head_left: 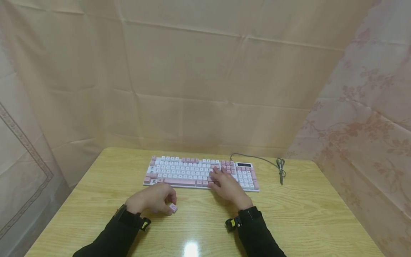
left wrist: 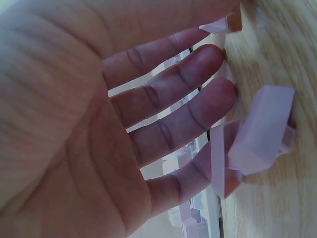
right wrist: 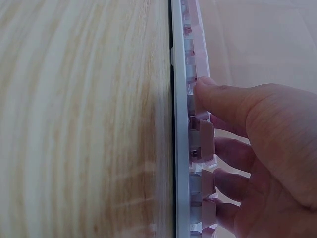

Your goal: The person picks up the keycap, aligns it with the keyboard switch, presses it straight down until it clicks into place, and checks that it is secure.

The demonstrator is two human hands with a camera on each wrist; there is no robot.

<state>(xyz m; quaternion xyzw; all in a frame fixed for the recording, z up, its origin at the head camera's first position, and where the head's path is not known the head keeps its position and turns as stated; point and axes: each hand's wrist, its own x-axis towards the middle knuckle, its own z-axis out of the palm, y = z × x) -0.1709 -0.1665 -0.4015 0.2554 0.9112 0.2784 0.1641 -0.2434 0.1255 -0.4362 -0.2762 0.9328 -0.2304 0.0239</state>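
Note:
A white and pink keyboard (head_left: 179, 172) lies on the wooden table, with a few uncapped dark spots near its left edge. In front of it, my left hand (head_left: 155, 198) pinches a pale pink keycap (head_left: 173, 207) between thumb and index fingertip, low over the wood. The left wrist view shows two more pink keycaps (left wrist: 262, 131) on the table under the palm; the other fingers are spread and slightly bent. My right hand (head_left: 226, 184) rests on the keyboard's right part. Its thumb (right wrist: 210, 94) touches a pink key in the front row, and its fingers lie over the keys.
A grey cable (head_left: 253, 156) runs from the keyboard's back to a tied bundle (head_left: 280, 167) at the right. Beige cloth (head_left: 205, 78) hangs behind the table (head_left: 305, 207), and patterned cloth (head_left: 369, 135) hangs on the right.

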